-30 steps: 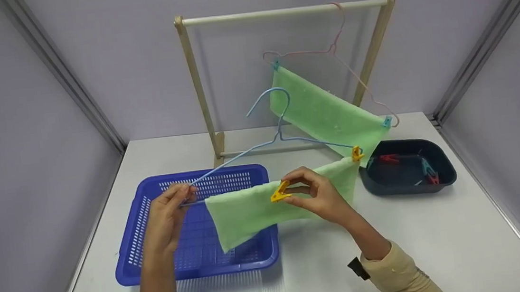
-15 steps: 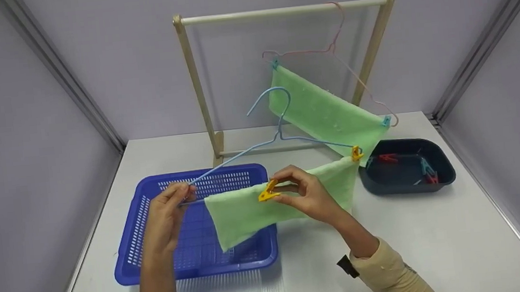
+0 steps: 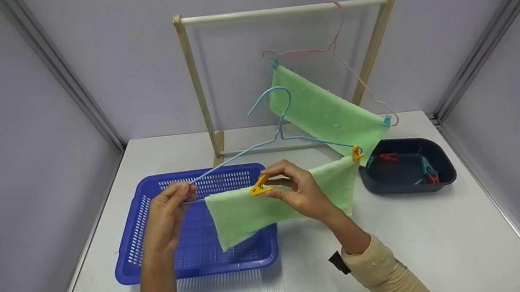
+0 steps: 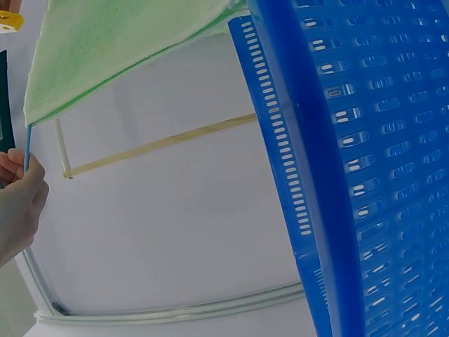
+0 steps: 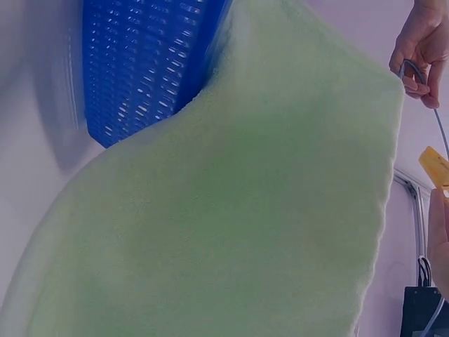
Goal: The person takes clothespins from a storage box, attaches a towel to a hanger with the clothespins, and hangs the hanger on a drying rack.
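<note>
My left hand [image 3: 167, 217] pinches the left end of a blue wire hanger [image 3: 241, 153], whose hook points up. A light green cloth [image 3: 238, 215] hangs from the hanger's lower bar, its right corner fastened by a yellow clothespin [image 3: 357, 153]. Between the thumb and fingers of my right hand [image 3: 300, 191] is a second yellow clothespin [image 3: 259, 185], in front of the cloth's top edge; whether it touches the cloth I cannot tell. In the right wrist view the cloth [image 5: 266, 182] fills most of the picture, with the left hand [image 5: 423, 53] at upper right.
Beneath the cloth stands a blue perforated basket [image 3: 196, 272]. A dark tub [image 3: 409, 189] with red and teal clothespins is at right. Behind, a rack [image 3: 285, 11] carries a pink hanger [image 3: 308, 51], tilted down to the right, with another green cloth [image 3: 323, 106] clipped on by teal pegs.
My right hand has moved left along the cloth's top edge with the yellow clothespin. The left hand, hanger and cloth have stayed almost in place.
</note>
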